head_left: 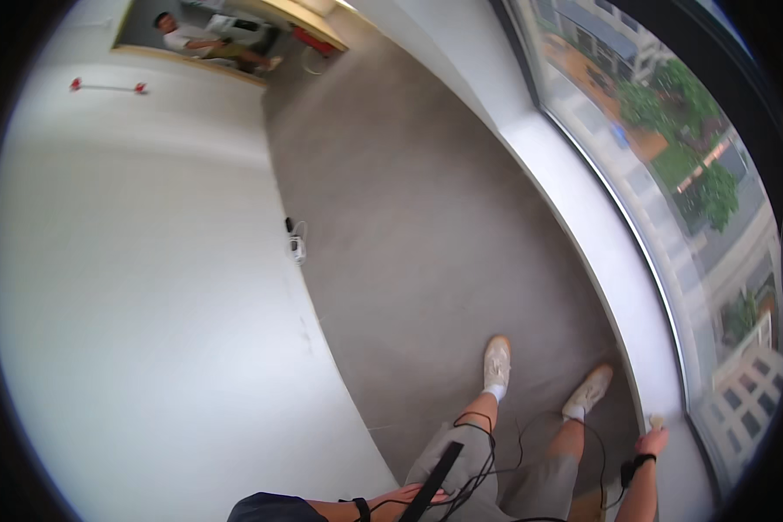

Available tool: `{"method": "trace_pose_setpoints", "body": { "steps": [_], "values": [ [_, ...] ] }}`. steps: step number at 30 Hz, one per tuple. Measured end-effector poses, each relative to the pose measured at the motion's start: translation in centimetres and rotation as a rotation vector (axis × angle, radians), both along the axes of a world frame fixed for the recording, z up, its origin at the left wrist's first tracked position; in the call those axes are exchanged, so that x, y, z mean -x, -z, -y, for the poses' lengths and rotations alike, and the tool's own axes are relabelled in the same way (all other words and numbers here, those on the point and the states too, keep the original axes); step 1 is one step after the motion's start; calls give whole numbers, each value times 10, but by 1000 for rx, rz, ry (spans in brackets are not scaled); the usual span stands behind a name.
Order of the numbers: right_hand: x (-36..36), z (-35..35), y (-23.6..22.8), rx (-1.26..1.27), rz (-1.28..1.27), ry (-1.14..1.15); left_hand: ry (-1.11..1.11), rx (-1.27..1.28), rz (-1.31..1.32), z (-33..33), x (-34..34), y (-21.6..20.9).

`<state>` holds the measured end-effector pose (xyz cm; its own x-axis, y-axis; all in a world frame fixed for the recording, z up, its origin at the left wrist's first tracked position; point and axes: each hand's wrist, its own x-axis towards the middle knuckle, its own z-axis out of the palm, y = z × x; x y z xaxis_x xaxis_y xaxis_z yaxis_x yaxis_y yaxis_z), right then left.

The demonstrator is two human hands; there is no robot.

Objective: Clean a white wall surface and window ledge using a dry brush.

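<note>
My right hand (652,441) reaches to the white window sill at the lower right, a dark band around its wrist. Its fingers are closed on a small beige piece (656,421) at the sill's surface; its exact kind is too small to make out. My left hand (419,494) lies low against the grey shorts (461,452), fingers stretched out, partly hidden by a black strap (439,477) and cables. Black cables (487,461) loop across my legs and run toward my right wrist.
The window sill (600,252) curves along the right beneath a large window. A white wall (165,304) stands on the left. A white charger with a cable (297,250) sits at the wall's foot. A person (191,39) sits beyond an opening at the far left.
</note>
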<state>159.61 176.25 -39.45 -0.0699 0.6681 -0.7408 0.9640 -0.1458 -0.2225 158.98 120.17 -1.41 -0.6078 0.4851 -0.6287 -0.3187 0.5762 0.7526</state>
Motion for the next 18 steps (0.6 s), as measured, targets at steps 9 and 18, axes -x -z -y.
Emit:
{"method": "trace_pose_setpoints", "body": {
  "steps": [9, 18],
  "values": [
    [109, 32, -83, 134, -68, -975, -57, -1, 47, -33, -24, -7],
    [184, 165, -168, 488, -276, -1180, -362, 133, 147, 17, -62, -18]
  ]
}}
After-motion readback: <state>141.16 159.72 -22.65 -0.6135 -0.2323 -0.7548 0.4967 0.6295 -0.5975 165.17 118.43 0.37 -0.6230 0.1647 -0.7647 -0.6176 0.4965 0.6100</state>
